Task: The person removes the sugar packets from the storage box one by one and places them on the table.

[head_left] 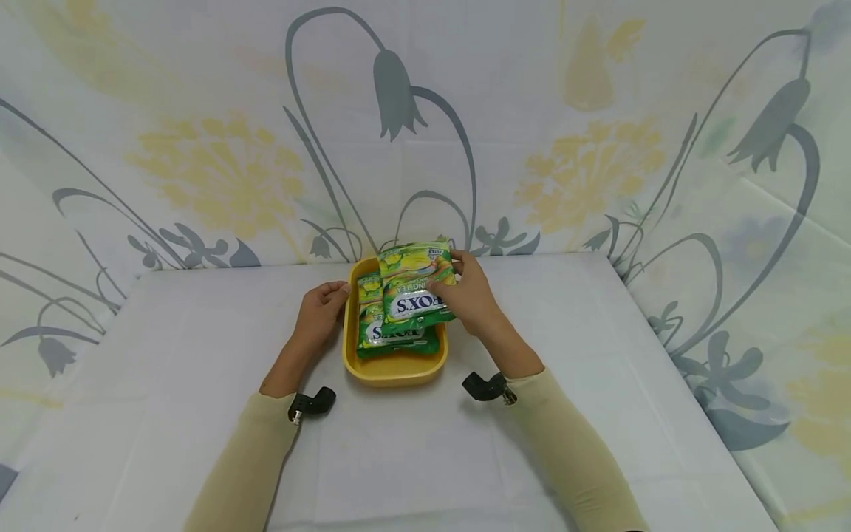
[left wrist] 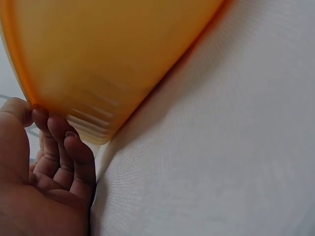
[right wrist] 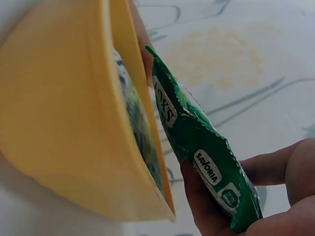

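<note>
Yellow tray [head_left: 395, 380] on bench [head_left: 578, 332]: left hand [head_left: 320, 310] grip pinches its edge at 10 o'clock. Right hand [head_left: 470, 295] grip pinches one green packet [head_left: 408, 284] above the tray's 1 o'clock section. Status: other packets [head_left: 370, 318] inside; held packet not released.

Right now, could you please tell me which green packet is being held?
The upper packet, gripped by the right hand above the yellow tray; the other green packaging lies inside the tray.

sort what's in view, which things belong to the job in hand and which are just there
In the job:
right hand, holding a green packet
left hand, pinching the yellow container
green packaging inside it

Just there:
white tabletop
floral backdrop
black wrist devices
</note>
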### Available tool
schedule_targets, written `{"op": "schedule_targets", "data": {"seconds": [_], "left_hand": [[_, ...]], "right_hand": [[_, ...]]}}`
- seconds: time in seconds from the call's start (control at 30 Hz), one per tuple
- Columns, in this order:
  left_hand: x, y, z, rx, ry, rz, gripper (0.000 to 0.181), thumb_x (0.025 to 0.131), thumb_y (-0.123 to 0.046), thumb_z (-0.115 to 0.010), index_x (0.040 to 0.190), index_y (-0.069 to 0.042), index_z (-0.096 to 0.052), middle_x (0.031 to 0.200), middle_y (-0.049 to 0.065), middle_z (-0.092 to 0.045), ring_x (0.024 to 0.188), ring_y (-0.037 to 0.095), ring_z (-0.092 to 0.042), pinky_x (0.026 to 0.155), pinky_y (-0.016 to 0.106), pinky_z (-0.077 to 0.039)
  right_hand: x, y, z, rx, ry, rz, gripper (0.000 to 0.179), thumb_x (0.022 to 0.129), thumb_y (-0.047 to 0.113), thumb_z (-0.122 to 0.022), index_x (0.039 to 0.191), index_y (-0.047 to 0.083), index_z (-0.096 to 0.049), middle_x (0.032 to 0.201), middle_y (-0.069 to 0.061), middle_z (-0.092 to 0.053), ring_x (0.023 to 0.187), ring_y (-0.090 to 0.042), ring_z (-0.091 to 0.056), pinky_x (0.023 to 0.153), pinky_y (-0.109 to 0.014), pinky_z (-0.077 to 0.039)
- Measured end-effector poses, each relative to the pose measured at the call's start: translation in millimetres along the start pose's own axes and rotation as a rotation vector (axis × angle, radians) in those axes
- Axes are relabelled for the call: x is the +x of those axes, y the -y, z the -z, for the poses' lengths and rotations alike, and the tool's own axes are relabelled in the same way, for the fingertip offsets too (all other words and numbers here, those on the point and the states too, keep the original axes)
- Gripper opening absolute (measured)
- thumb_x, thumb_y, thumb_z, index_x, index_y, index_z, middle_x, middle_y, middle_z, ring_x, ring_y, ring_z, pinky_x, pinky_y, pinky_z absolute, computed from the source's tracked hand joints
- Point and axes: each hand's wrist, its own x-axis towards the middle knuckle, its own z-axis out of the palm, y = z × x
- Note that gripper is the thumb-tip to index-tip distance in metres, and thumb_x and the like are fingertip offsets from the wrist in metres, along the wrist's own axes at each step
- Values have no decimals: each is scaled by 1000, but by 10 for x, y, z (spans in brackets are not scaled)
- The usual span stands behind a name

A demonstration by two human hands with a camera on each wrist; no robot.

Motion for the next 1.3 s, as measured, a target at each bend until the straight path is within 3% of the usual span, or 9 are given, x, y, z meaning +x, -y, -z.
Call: {"op": "schedule_targets", "data": {"seconds": [0.4,0.6,0.8,1.07,1.3], "left_hand": [[22,-9,28,-25,18,20,42,112,-27,-55,135,7,-60,104,7,-70,84,10,-60,73,21,-51],[30,-15,17,-27,8,23,44,111,-30,-56,134,7,-60,101,4,-69,83,10,-60,72,20,-51],[14,-18,23,-25,16,54,43,112,-27,-54,137,8,-58,101,2,-70,82,8,-60,73,21,-51],[-188,-367,8,-1,32,79,40,112,-21,-53,136,11,-57,106,10,-72,84,8,-61,78,25,-54],[-204,-395,9,-5,29,89,40,112,-21,-52,136,10,-57,104,7,-70,86,10,-59,78,24,-52]], "right_hand": [[93,71,473,20,-41,-52,84,100,3,-68,167,3,-17,163,-21,-38,124,-36,-62,92,-34,-59],[143,53,696,32,-25,-67,86,100,2,-65,168,3,-13,162,-21,-39,113,-28,-64,80,-24,-59],[175,-37,854,56,-25,-48,83,100,-1,-63,167,1,-13,156,-24,-44,104,-20,-65,78,-23,-59],[227,-189,983,35,-24,-54,85,102,1,-61,168,1,-8,162,-23,-38,110,-22,-61,81,-20,-56],[279,-326,1025,9,-10,-62,86,102,2,-61,168,2,-7,166,-24,-32,124,-31,-56,85,-21,-53]]}}
